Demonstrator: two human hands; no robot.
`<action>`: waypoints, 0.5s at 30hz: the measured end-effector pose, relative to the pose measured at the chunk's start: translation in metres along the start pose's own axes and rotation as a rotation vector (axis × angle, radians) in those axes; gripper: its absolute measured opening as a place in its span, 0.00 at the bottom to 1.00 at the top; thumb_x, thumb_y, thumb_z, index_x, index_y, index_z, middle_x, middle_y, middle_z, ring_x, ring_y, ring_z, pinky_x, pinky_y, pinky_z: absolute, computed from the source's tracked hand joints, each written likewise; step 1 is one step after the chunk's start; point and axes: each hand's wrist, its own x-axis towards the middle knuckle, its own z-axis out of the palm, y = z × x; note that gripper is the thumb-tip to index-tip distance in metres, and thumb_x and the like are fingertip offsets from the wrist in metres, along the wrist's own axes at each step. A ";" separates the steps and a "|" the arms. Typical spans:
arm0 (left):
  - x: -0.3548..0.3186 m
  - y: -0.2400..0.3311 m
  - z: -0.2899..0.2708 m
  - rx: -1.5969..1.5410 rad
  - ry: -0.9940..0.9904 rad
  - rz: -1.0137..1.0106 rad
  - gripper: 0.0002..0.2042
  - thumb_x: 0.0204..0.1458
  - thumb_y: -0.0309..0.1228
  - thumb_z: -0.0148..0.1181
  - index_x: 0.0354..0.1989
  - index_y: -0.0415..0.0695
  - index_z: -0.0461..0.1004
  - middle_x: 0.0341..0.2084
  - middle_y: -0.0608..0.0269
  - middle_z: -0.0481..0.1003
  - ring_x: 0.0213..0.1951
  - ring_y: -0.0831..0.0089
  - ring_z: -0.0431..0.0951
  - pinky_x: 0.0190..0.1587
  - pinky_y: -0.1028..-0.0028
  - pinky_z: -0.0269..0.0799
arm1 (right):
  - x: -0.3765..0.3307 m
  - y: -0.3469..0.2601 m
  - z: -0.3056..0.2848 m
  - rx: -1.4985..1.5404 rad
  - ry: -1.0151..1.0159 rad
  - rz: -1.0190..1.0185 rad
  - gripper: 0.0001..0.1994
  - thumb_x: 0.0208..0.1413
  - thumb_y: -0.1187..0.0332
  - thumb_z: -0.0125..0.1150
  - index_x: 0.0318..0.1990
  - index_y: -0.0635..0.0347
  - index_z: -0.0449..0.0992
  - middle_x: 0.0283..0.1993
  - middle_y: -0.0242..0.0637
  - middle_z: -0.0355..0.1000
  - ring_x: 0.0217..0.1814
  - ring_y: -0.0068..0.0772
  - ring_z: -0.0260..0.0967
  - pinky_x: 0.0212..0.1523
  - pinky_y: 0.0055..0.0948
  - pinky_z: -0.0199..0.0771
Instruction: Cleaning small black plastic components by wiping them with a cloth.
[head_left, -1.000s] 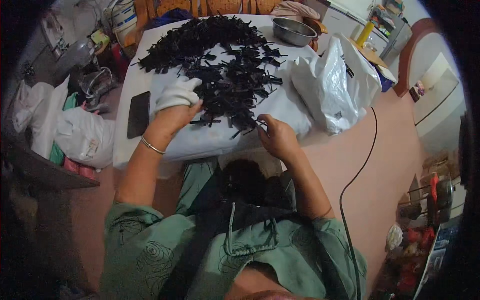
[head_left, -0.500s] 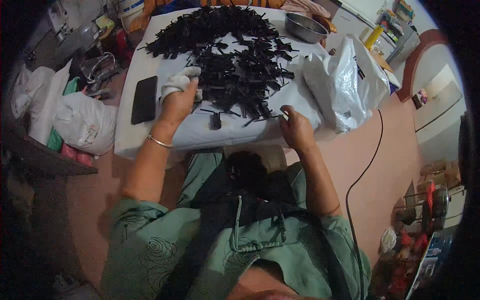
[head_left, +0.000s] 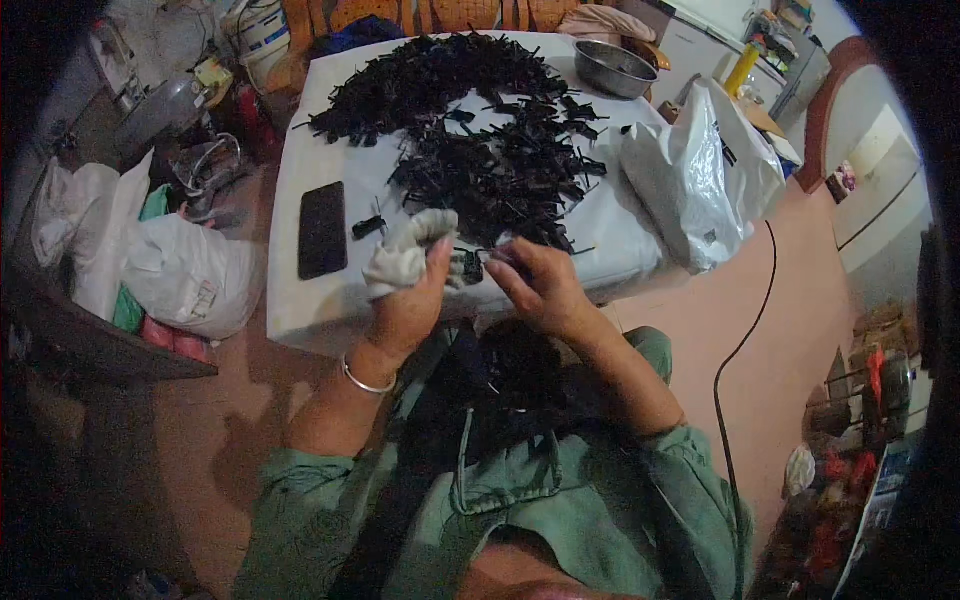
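Well, on the far left, stuffed white bags (head_left: 190, 270) sit on a dark cabinet ledge (head_left: 150, 352), beside the white-covered surface (head_left: 284, 285). Near that surface's left edge lies a dark flat slab (head_left: 322, 230), shaped like a phone, and just to its right a stray black piece (head_left: 368, 225) lies on its own. Next comes the left grip (head_left: 408, 305), its fingers wrapped in a white covering (head_left: 395, 266) and curled over, the thumb bare; how firmly they close, and whether they have hold of anything, I cannot tell. A pale bangle (head_left: 367, 374) circles the wrist below it. Beyond, toward the far side, the far heap (head_left: 430, 90) of black pieces spreads in a broad tangle, and the near heap (head_left: 500, 170) runs from it toward the person, thin black strips poking out all along its edges. In front of the near heap, between the two grips and by the near edge of the surface, is a small black piece (head_left: 470, 265). The right grip (head_left: 540, 285) has thumb and forefinger bent close together, with only a little space between them, right beside that piece; I cannot tell whether they pinch it. Further right, a metal bowl (head_left: 615, 68) sits at the far corner, a shiny white plastic bag (head_left: 685, 185) stands crumpled along the right side, and a black cord (head_left: 727, 350) trails over the pinkish floor (head_left: 680, 310)
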 end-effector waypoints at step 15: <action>-0.075 -0.008 -0.019 0.086 -0.225 -0.212 0.19 0.47 0.30 0.56 0.46 0.37 0.62 0.30 0.54 0.70 0.32 0.66 0.70 0.36 0.70 0.67 | -0.036 -0.020 0.009 -0.525 -0.526 -0.618 0.12 0.36 0.72 0.56 0.33 0.59 0.68 0.25 0.38 0.66 0.24 0.41 0.67 0.24 0.35 0.68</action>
